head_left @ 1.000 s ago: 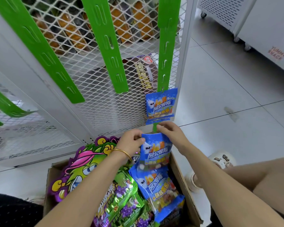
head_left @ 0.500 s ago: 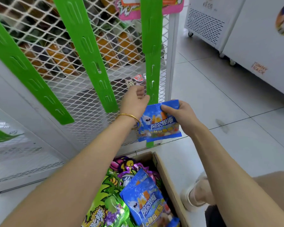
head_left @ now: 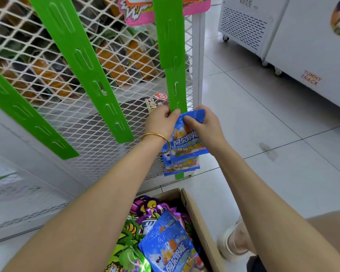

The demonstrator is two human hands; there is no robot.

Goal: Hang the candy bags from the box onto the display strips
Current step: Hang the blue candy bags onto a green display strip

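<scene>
Green display strips: three in full view on the white mesh rack (head_left: 67, 107). The left strip (head_left: 28, 118) and the middle strip (head_left: 98, 85) hang bare and slanted; the right strip (head_left: 176, 79) stands upright by the rack's corner post. A fourth sliver of green shows at the far left edge.

Blue candy bags: three counted.
- One held bag (head_left: 186, 138), raised against the right strip just below its lowest visible slot.
- One hung bag (head_left: 182, 165), on the same strip directly beneath the held one and partly covered by it.
- One loose bag (head_left: 169, 246) lying in the cardboard box (head_left: 202, 222) on the floor.

Other bags in the box: green and purple ones; their number cannot be told.

Hands: two, both bare.
- Left hand (head_left: 161, 122), gold bangle (head_left: 155, 137) at the wrist, fingers curled at the right strip's edge and the bag's top left corner; whether it pinches strip, bag or both cannot be told.
- Right hand (head_left: 202, 126), thumb and fingers pinching the top of the held bag.

Surroundings: one white freezer cabinet (head_left: 302, 46) on castors at the right, lettered "YUMMY SNACK"; grey tiled floor (head_left: 253, 118); one pale shoe (head_left: 234, 242) beside the box.
</scene>
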